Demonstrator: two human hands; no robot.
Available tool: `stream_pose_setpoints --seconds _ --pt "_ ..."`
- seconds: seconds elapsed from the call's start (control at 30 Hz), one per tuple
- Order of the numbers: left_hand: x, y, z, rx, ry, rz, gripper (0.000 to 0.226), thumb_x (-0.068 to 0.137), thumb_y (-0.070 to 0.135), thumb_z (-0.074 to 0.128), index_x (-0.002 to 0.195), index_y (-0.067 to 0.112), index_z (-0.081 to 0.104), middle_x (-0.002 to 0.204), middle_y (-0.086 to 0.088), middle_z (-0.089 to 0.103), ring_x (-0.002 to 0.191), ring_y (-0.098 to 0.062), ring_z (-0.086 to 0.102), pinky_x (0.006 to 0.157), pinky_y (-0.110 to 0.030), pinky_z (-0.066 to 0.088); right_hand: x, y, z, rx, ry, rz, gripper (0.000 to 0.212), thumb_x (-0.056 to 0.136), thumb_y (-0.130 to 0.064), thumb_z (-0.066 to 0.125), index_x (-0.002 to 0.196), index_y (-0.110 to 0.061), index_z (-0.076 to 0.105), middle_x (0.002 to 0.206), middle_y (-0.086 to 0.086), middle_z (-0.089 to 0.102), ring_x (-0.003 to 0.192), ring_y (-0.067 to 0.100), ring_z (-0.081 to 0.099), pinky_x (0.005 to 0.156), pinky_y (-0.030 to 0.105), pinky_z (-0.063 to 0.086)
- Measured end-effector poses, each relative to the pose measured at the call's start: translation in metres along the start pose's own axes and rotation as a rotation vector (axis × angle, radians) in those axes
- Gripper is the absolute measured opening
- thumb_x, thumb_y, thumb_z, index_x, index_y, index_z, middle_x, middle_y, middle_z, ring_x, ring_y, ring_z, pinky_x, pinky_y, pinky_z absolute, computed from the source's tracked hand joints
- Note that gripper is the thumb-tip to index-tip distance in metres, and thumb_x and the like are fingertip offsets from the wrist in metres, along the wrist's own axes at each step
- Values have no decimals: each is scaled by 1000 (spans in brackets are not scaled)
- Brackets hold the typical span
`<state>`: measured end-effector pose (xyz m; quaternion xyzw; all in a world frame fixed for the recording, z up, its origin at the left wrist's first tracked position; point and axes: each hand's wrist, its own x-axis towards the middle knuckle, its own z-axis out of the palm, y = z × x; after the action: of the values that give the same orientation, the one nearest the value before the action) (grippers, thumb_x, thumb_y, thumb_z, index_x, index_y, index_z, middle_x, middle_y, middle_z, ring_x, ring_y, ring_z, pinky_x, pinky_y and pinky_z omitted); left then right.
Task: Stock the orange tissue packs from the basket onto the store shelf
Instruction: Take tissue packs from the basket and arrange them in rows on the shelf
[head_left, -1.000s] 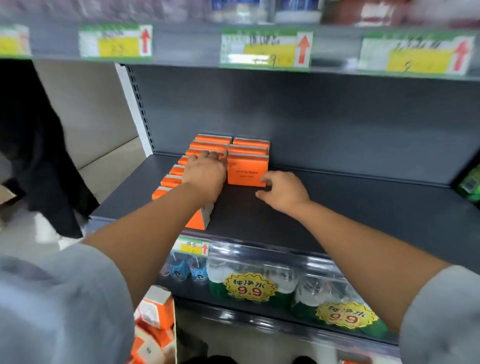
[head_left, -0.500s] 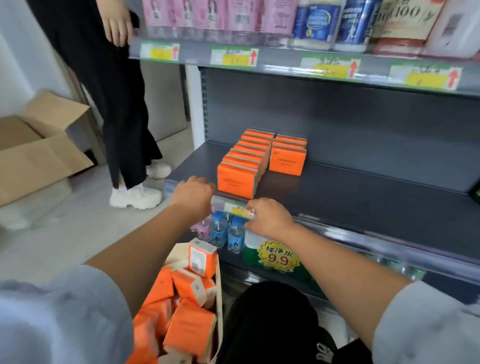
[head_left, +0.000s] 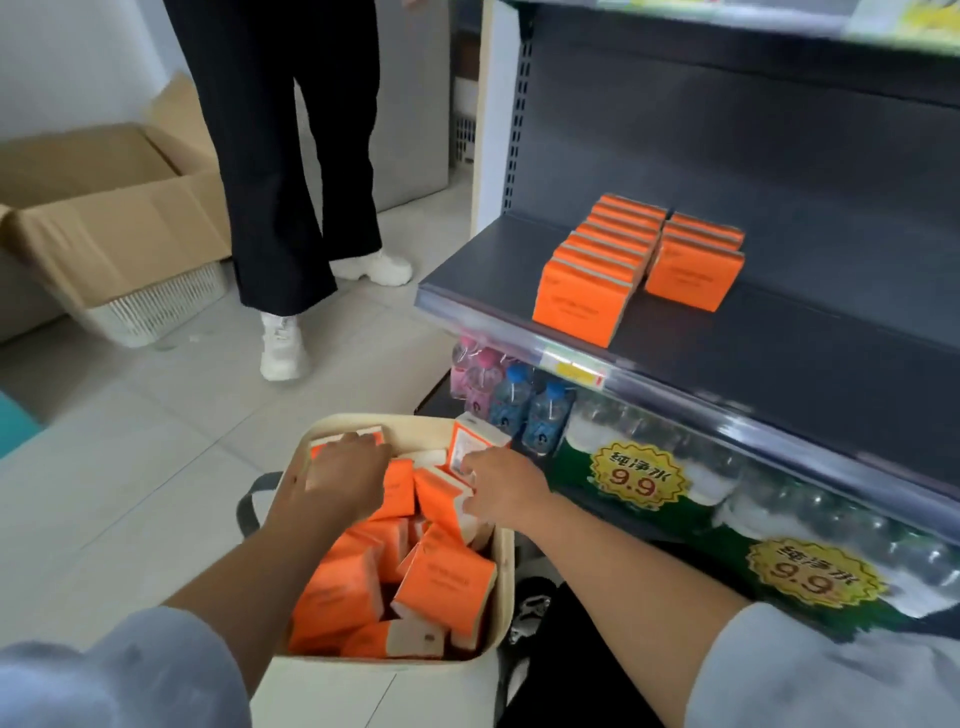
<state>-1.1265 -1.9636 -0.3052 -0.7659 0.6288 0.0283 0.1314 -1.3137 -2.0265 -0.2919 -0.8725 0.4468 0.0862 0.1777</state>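
Reaching into the cream basket (head_left: 506, 582) at lower centre, the left hand (head_left: 337, 480) lies flat over an orange tissue pack (head_left: 347, 437), the right hand (head_left: 501, 488) pinches another pack (head_left: 470, 447). Two rows of packs (head_left: 597, 270) stand on the shelf (head_left: 779, 343), upper right.

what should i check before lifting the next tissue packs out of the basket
1. Left hand on a pack at the basket's far side: ok.
2. Right hand closed on a pack: cannot tell, fingers only touch packs.
3. Basket still holds packs: ok.
4. Free room on the shelf right of the two rows: ok.
5. Bystander's shoes clear of the basket: ok.
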Motion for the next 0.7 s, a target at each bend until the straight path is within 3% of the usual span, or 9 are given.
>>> stream_pose_setpoints --seconds 0.1,0.17,0.3,0.47,0.57,0.7 --pt "-4 -9 34 30 -101 -27 38 88 27 53 126 28 52 125 1 54 122 -21 47 105 -39 35 12 -2 30 -8 -106 17 44 85 -24 61 128 -18 55 130 7 54 120 29 53 94 39 49" --pt "-6 -14 53 35 -163 -35 36 89 25 52 125 27 52 125 1 54 126 -22 43 107 -38 29 17 0 50 -15 -162 38 41 85 -27 62 125 -17 56 127 6 56 118 27 54 89 37 50" --pt "-12 -26 96 -90 -297 -104 36 90 14 49 123 25 54 128 1 53 125 -20 47 96 -32 44 24 2 77 -48 -347 40 34 85 -29 65 113 -11 56 115 9 59 104 26 58 70 32 43" --pt "-20 -32 139 -200 -427 -124 48 85 34 62 128 25 43 129 1 51 118 -20 52 94 -35 48 33 0 101 -84 -432 96 50 83 -31 70 123 -9 50 126 15 53 119 33 49 87 37 46" --pt "-20 -32 152 -265 -476 -148 54 85 31 63 133 24 39 129 -2 52 114 -23 56 92 -37 50 33 -1 115 -157 -492 132 63 79 -29 75 131 -10 43 137 20 45 114 31 56 80 37 48" --pt "-19 -31 160 -282 -493 -166 56 86 27 63 135 22 36 134 -6 46 119 -25 53 95 -39 49 34 1 122 -271 -452 94 42 83 -26 70 119 -15 51 117 7 61 107 25 60 76 32 43"
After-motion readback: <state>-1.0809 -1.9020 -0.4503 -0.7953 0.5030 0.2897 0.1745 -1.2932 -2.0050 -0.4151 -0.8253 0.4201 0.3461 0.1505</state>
